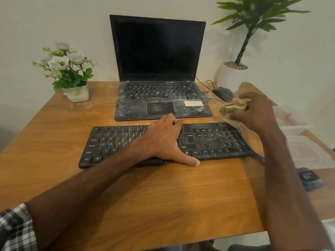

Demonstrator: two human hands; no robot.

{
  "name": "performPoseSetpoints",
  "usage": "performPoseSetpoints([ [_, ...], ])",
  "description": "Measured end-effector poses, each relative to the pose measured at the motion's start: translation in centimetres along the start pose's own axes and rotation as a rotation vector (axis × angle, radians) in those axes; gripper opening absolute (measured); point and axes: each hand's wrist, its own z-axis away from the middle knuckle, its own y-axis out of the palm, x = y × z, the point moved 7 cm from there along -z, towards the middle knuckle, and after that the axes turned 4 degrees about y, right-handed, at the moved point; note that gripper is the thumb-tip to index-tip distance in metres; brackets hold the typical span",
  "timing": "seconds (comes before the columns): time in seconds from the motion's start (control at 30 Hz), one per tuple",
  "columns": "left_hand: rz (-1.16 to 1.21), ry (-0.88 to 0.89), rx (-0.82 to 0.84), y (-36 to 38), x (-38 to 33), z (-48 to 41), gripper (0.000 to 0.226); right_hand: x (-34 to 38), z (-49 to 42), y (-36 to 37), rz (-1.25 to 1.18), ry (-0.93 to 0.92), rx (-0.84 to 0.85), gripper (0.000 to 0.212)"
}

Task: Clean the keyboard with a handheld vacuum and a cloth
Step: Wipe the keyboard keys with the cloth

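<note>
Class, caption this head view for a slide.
Left hand rests on the dusty keyboard; right hand holds a crumpled cloth.

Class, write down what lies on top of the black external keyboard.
The left hand lies across the middle of the keyboard, hiding keys there. The cloth, gripped by the right hand, hangs over its far right corner.

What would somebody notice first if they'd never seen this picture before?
Probably the two hands in the middle: the left hand lies spread across the black keyboard, and the right hand grips a crumpled tan cloth above the keyboard's right end. Behind them, the open laptop stands out, its screen dark and its base streaked with whitish dust.
</note>
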Motion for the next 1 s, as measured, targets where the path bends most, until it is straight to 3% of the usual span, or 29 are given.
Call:
performPoseSetpoints([
  [0.23,0.000,0.006,-0.009,0.0,0.0,0.0,0.139,1.1,0.7,1.5,0.105,-0.149,0.161,0.031],
  [0.53,-0.009,0.012,-0.021,0.1,0.2,-0.1,0.140,1.4,1.6,0.3,-0.049,-0.181,0.093,0.021],
  [0.77,-0.013,0.011,-0.025,0.0,0.0,-0.2,0.138,-0.3,3.4,-0.6,0.221,-0.157,0.023,0.028],
  [1.0,-0.020,0.011,-0.030,0.1,0.2,-0.1,0.136,-0.2,5.3,-0.5,0.200,-0.154,0.010,0.019],
])
